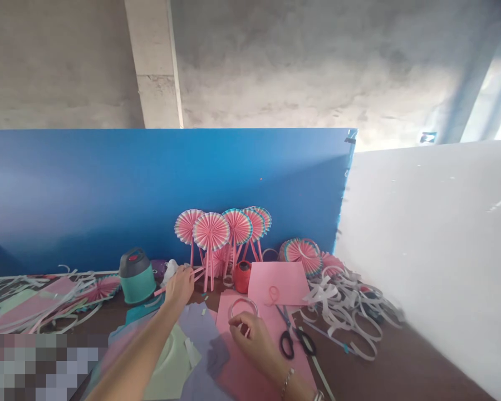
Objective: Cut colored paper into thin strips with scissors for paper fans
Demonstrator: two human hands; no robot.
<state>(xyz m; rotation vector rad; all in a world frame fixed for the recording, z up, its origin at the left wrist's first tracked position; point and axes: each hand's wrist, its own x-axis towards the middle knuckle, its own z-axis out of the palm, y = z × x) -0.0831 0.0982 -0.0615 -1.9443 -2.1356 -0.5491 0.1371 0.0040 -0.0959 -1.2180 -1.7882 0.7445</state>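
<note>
My left hand (179, 285) is stretched out to the back of the table, its fingers closed around thin pink paper sticks (198, 273) that poke out on both sides. Just right of it stand several round pleated paper fans (211, 231) on pink stick handles, leaning near the blue panel. Over a pink sheet (229, 362), my right hand (253, 338) has its fingers curled at the near edge of a pale ring (254, 304), which looks like a roll of tape. Scissors (287, 341) with black handles lie right of this hand, beside a small pink loop (273, 294).
A teal and grey container (137, 275) and a red round object (242, 277) stand toward the back. Curled white paper strips (342, 301) heap up on the right; more strips and coloured sheets (37, 303) lie left. A blue panel (108, 189) closes off the back, a white wall (434, 234) the right.
</note>
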